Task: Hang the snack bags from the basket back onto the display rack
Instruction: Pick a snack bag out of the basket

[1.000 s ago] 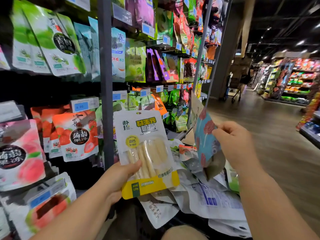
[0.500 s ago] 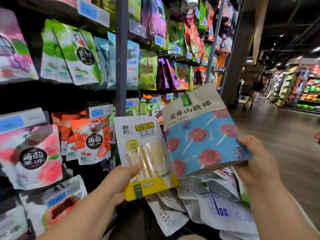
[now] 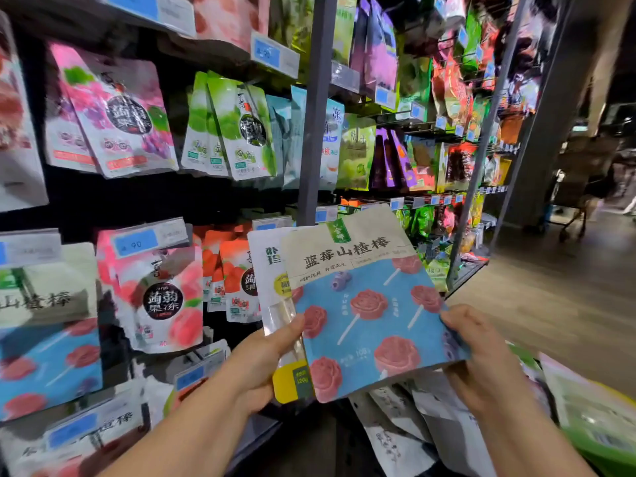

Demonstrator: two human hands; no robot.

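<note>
**Blue lollipop bag between my two hands**

Blue below and cream on top, the lollipop bag point(image 3: 364, 315) sits upright (tilted a little to the left) in the lower centre of the frame. My right hand point(image 3: 481, 359) grips its lower right edge, thumb on the front and fingers curled behind. My left hand point(image 3: 261, 366) holds the white-and-yellow stick bag point(image 3: 272, 270), with the thumb lying across its clear window and the thumb tip touching the blue bag's left edge. The lollipop bag overlaps the stick bag and hides most of its right side.

Behind both, the display rack point(image 3: 315, 115) fills the left and top of the frame. Matching blue bags point(image 3: 48, 356) hang at the lower left, well apart from mine. Loose pale bags point(image 3: 430, 425) lie piled at the lower right, below my right hand, beside the green basket rim point(image 3: 612, 452).
</note>
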